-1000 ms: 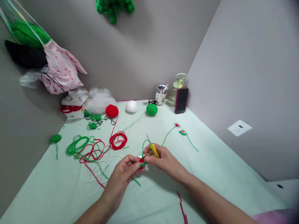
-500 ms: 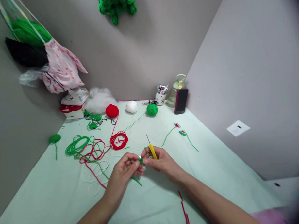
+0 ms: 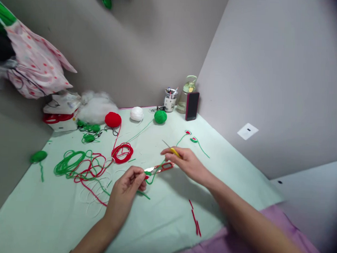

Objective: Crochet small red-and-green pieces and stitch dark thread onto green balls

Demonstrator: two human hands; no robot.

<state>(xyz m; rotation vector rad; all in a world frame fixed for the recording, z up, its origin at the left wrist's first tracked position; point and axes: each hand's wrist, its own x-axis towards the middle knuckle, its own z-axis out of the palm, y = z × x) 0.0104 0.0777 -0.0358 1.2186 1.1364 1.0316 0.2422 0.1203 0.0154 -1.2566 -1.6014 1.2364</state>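
My left hand (image 3: 132, 182) pinches a small crochet piece (image 3: 147, 174) in green with some red, held above the table. From it a green yarn strand (image 3: 157, 171) loops up toward my right hand (image 3: 185, 159). That hand is closed around the yellow handle of a crochet hook (image 3: 175, 152), its thin metal tip pointing up and left. Whether the right fingers also hold the strand is hard to make out. Scissors (image 3: 165, 166) with red-edged handles lie on the table between the hands, partly behind the yarn.
Loose green yarn (image 3: 69, 163) and a red yarn coil (image 3: 122, 153) lie left. Red, white and green yarn balls (image 3: 160, 117) stand at the back near a pen cup (image 3: 170, 100), bottle (image 3: 183, 97) and phone (image 3: 192, 106). Two small crochet pieces (image 3: 194, 140) and red snippets (image 3: 194, 221) lie right.
My right hand has drawn away up and right from my left, stretching out the green strand. The scissors now show between them. The view has shifted to the right.
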